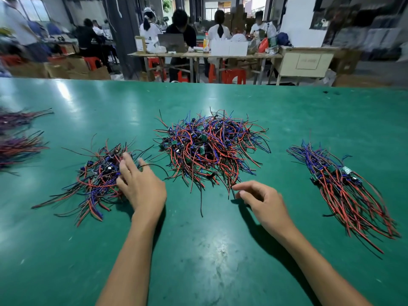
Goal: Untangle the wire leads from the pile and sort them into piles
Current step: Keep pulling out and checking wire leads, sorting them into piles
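tangled pile [212,149] beyond both hands (relaxed): left hand [141,184] touches left pile [97,180], right hand [262,202] empty.

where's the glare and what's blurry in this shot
Head view: overhead light glares in pale streaks on the green table at far left and near the bottom centre; the wire bundles at the left edge and the background workers are smeared; the central tangled pile and both hands stay fairly sharp.

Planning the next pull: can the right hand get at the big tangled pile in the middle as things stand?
Probably yes. The right hand hovers open just off the near edge of the big tangled pile, fingers pointing at its loose black ends, with only bare green table between them.
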The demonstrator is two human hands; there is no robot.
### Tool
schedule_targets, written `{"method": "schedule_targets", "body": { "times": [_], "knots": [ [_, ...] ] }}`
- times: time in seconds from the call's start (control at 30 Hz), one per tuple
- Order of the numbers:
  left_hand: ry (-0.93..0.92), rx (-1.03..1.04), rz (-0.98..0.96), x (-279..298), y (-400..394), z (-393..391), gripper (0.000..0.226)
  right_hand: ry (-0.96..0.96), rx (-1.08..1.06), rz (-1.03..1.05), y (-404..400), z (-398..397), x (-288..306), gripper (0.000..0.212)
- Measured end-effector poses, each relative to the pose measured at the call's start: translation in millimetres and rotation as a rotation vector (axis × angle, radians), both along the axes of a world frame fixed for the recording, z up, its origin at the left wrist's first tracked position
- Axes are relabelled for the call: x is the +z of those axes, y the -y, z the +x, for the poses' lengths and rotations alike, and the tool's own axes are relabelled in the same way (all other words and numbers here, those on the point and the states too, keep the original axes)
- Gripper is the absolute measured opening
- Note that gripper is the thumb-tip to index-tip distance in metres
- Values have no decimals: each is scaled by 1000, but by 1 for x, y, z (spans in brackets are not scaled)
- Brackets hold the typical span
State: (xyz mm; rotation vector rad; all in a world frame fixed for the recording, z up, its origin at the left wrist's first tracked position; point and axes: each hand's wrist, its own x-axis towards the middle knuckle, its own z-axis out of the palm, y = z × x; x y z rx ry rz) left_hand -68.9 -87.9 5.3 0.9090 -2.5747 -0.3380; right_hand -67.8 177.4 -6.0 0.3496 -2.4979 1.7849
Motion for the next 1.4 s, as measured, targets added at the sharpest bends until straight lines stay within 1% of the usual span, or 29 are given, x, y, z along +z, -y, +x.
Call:
{"method": "schedule_targets", "body": {
  "times": [0.07, 0.13, 0.2, 0.23, 0.27, 0.33, 0.4, 0.47, 0.5, 0.57, 0.6, 0.63, 0.73, 0.77, 0.8, 0.83, 0.87, 0.9, 0.93, 1.0, 1.03, 1.1, 1.17, 1.2, 1.27, 1.3, 1.33, 1.4],
  "knots": [
    [-46, -166, -20, -2, 5, -3, 49, -1, 12, 32, 1, 1, 0, 27],
    [40, -258, -11, -6, 7, -4, 41, -6, 14, 67, 2, 1, 0, 26],
    [186, -235, 31, -9, 6, -3, 44, -15, 8, 91, 1, 2, 1, 27],
    [229, -204, 71, -9, 3, -3, 48, -17, 4, 93, 1, 2, 1, 27],
    [226, -163, 121, -9, -1, -5, 52, -24, -5, 90, 1, 3, 1, 28],
    [89, -68, 242, -2, -6, -5, 58, -73, -49, 106, 7, 3, 4, 26],
    [-93, 13, 329, 6, -7, -4, 70, -175, -102, 186, 17, -2, 12, 20],
    [-264, 67, 426, 15, -3, -2, 78, -288, -108, 242, 33, -16, 26, 19],
    [-346, 81, 485, 19, -1, -1, 76, -329, -100, 259, 43, -27, 34, 20],
    [-432, 68, 618, 26, 6, 1, 58, -379, -81, 348, 63, -55, 51, 24],
    [-448, 44, 745, 31, 9, 3, 50, -386, -67, 432, 73, -70, 57, 27],
    [-484, -1, 953, 36, 13, 5, 44, -374, -48, 527, 83, -84, 62, 31],
    [-644, -173, 1792, 50, 21, 13, 23, -223, 20, 771, 102, -115, 62, 45],
    [-716, -201, 1983, 51, 22, 15, 22, -192, 16, 806, 105, -121, 58, 46],
    [-772, -229, 2071, 52, 21, 16, 24, -193, -16, 817, 105, -125, 53, 45],
    [-802, -260, 2070, 52, 19, 15, 29, -225, -68, 808, 105, -126, 49, 41],
    [-811, -290, 1998, 50, 16, 14, 38, -274, -122, 792, 105, -126, 46, 36],
    [-798, -308, 1878, 49, 14, 13, 48, -327, -166, 777, 105, -125, 43, 31],
    [-762, -321, 1727, 49, 10, 12, 48, -371, -195, 768, 104, -123, 42, 26],
    [-662, -327, 1426, 48, 2, 10, 33, -410, -211, 739, 100, -118, 42, 21],
    [-615, -346, 1315, 46, -3, 9, 28, -415, -219, 698, 98, -114, 42, 20],
    [-548, -395, 1188, 44, -18, 8, 25, -435, -237, 531, 91, -99, 41, 20],
    [-485, -461, 1159, 42, -34, 6, 25, -502, -216, 316, 81, -76, 40, 18],
    [-449, -501, 1192, 42, -43, 5, 24, -561, -192, 250, 75, -63, 38, 17],
    [-385, -590, 1304, 41, -56, 4, 28, -703, -136, 224, 61, -41, 31, 15],
    [-366, -638, 1327, 40, -60, 4, 30, -751, -96, 219, 54, -32, 27, 16],
    [-356, -688, 1312, 38, -63, 5, 30, -768, -49, 207, 46, -25, 23, 17],
    [-358, -773, 1264, 35, -65, 8, 20, -723, 6, 196, 32, -14, 18, 27]
  ]
}}
